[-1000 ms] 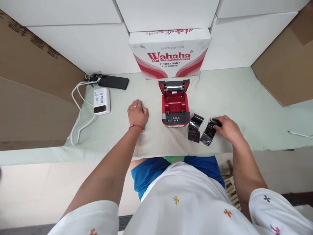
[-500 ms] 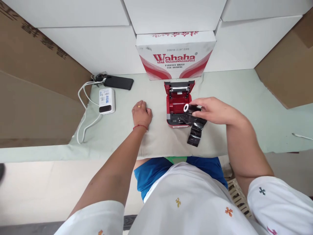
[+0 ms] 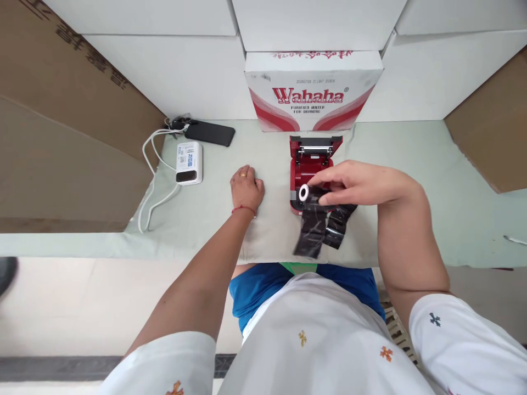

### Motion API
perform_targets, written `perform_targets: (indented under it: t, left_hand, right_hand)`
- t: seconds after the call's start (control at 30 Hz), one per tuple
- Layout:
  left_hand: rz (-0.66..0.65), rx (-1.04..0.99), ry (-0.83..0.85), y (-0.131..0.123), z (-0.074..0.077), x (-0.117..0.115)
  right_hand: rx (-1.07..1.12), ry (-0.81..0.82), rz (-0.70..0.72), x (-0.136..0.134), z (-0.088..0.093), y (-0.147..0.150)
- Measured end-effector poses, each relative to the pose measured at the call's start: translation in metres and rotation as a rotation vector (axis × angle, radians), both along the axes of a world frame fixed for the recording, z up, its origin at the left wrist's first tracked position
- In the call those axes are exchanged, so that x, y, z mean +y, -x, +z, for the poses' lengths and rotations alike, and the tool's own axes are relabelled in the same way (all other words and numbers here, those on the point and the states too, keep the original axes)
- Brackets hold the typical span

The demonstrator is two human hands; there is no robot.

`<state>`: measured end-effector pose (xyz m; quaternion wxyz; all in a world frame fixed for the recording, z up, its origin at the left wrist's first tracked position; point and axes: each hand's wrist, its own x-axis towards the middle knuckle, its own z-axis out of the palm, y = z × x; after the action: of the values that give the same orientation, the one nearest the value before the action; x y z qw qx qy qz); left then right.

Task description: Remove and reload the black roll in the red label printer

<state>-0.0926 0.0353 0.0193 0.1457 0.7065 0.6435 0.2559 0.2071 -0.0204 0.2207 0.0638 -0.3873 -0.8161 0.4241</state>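
A small red printer (image 3: 307, 162) stands on the table with its lid open. My right hand (image 3: 354, 184) holds a black ribbon roll (image 3: 309, 195) with a white core just above the printer's front edge. A loose strip of the black ribbon (image 3: 310, 233) hangs down from the roll. A second black roll (image 3: 340, 225) lies on the cloth under my wrist. My left hand (image 3: 246, 188) rests on the cloth left of the printer, its fingers curled with nothing in them.
A Wahaha carton (image 3: 313, 90) stands behind the printer among white boxes. A black phone (image 3: 209, 133) and a white power bank (image 3: 189, 162) with a white cable lie at the left. Brown cardboard (image 3: 61, 109) flanks both sides.
My right hand picked up one ribbon roll from the cloth on the right and carried it left, over the printer's front. The left hand stayed put.
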Motion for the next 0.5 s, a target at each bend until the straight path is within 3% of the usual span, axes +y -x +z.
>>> perform_targets:
  t: [0.2, 0.3, 0.5]
  left_hand:
    - [-0.002, -0.018, 0.027, 0.0, 0.0, 0.0]
    - [-0.016, -0.025, 0.034, 0.001, 0.001, 0.0]
    - [0.012, 0.016, 0.06, -0.002, 0.006, -0.001]
  right_hand:
    - [-0.581, -0.231, -0.405, 0.017, -0.047, 0.032]
    - [-0.643, -0.254, -0.438, 0.021, -0.056, 0.046]
    - [-0.671, -0.208, -0.492, 0.03, -0.058, 0.055]
